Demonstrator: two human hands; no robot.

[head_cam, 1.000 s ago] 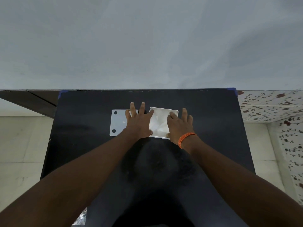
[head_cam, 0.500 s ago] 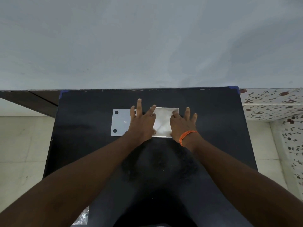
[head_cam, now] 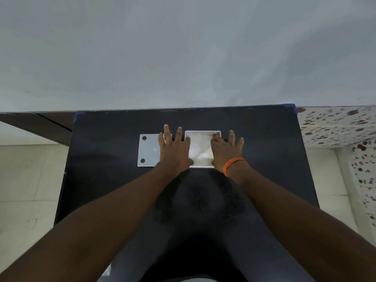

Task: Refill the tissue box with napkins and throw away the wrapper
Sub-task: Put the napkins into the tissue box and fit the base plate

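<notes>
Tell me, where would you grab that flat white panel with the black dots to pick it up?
Probably by its left edge, coming from the left. The panel lies flat on the black table, so there is nothing to pinch from above, and the left hand covers its right side. Fingertips could catch under the bare left edge or slide it toward the table's rim.

White napkins (head_cam: 200, 148) in a white box (head_cam: 203, 132); pale grey lid (head_cam: 148, 150) with black dots; black table (head_cam: 114, 180); orange wristband (head_cam: 232, 164).

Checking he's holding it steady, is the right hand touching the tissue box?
Touching. The head view shows the right hand lying over the tissue box's right rim, fingertips pressed onto the napkins inside.
</notes>
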